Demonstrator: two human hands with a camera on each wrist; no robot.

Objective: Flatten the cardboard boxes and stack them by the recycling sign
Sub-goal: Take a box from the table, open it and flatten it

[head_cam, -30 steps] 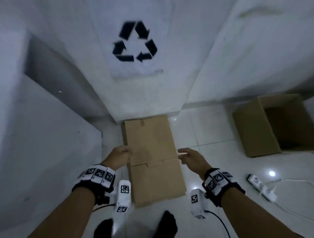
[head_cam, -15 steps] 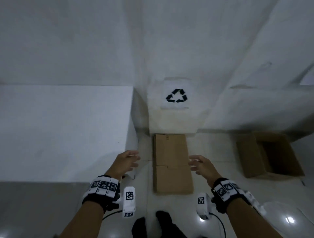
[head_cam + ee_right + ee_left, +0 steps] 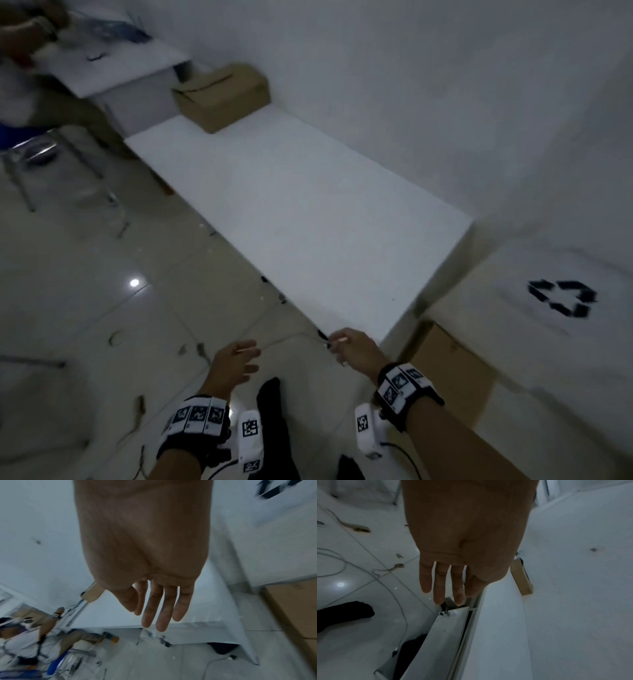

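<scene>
Left hand [image 3: 234, 363] hangs empty over the tiled floor [image 3: 85, 301] just short of the white table [image 3: 308, 205], fingers [image 3: 439, 588] straight and slightly spread; right hand [image 3: 356, 347] empty at the table's near corner, fingers [image 3: 161, 609] extended, holding nothing; flattened cardboard [image 3: 452, 373] lies on the floor beside the table's near end, below the recycling sign [image 3: 561, 301] on the wall; unflattened cardboard box [image 3: 222, 96] stands on the table's far end against the wall; seated person [image 3: 25, 642] beyond the table's far end.
</scene>
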